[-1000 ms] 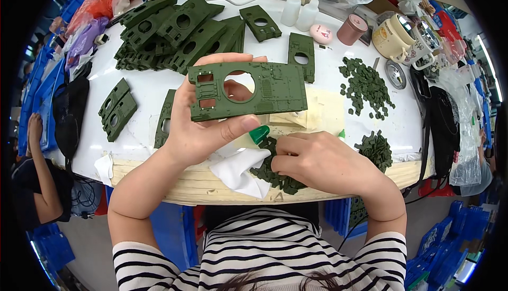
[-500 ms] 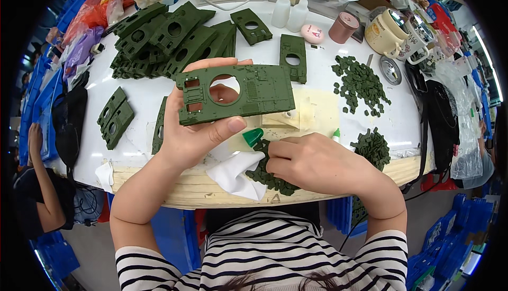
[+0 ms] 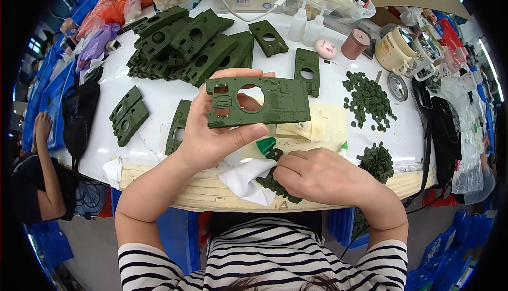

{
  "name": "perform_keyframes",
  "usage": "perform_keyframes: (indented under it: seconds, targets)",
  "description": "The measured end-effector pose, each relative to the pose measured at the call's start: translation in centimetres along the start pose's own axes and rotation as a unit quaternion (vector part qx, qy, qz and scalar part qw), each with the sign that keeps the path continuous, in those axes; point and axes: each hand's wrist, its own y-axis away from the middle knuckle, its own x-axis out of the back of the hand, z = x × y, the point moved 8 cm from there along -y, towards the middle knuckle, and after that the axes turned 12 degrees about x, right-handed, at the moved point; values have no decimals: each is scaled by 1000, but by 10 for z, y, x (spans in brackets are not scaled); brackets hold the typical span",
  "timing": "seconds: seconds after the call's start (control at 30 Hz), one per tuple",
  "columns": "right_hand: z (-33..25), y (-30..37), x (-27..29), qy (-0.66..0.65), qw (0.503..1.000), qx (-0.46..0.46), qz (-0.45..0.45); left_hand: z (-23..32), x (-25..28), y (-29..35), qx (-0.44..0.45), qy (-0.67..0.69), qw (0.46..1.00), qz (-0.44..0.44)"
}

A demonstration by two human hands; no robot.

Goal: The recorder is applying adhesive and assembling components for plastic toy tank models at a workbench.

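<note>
My left hand grips a dark green plastic model-tank hull by its left end, raised above the table. The hull has one large round hole and two small square openings. My right hand rests by the front edge over a heap of small flat green pieces. Its fingers are pinched together; whatever is between the tips is hidden. Beside that heap are a white cloth and a green cap-like piece. A small bottle with a green tip is just beyond my right hand.
Many similar hulls are stacked at the back left, with single ones around. Two more heaps of small pieces lie right. White squeeze bottles, a pink tin and mugs stand behind. Another person's arm shows left.
The whole view has shifted, so the table and its things appear further right and slightly lower. My left hand still holds the hull; my right hand stays at the near heap.
</note>
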Motion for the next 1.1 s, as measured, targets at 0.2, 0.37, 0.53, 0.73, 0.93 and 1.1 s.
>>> perform_keyframes:
  seconds: [0.2, 0.37, 0.53, 0.73, 0.93, 1.1]
  targets:
    - [-6, 3, 22, -57, 991, 1, 119, -7, -3, 1, 51, 76, 996, -20]
    - [-8, 8, 44, -137, 972, 38, 187, -9, -1, 2, 62, 80, 994, -36]
    - [7, 26, 83, -164, 923, -27, 346, -9, -8, 1, 104, 141, 983, -63]
    - [33, 32, 102, -283, 835, -156, 444, -16, -17, 5, 142, 177, 967, -114]
    - [52, 26, 91, -371, 800, -171, 439, -15, -35, 10, 199, 189, 943, -188]
    - [63, 35, 66, -433, 765, -222, 421, -24, -40, 18, 239, 184, 929, -215]
